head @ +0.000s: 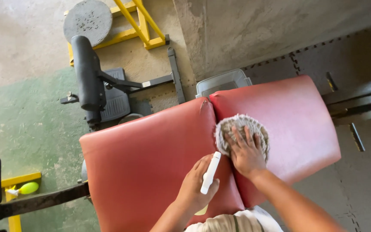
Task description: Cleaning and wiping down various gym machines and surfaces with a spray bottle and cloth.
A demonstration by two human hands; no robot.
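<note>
Fingers of the right hand lie spread flat on a grey, round, shaggy cleaning cloth, grasping nothing; the left hand is clenched around a slim white plastic spray bottle.

The cloth is pressed onto the red padded vinyl bench, right at the seam where its two cushions meet, with a small tear showing at the top of that seam. The bottle points up toward the cloth, just beside it. Judging by the surface, no wet streaks or clear wiped patches can be told apart, so how much of the bench is wiped cannot be read; the cloth sits near the middle, with both outer ends away from it. A black padded roller stands on the floor behind.
</note>
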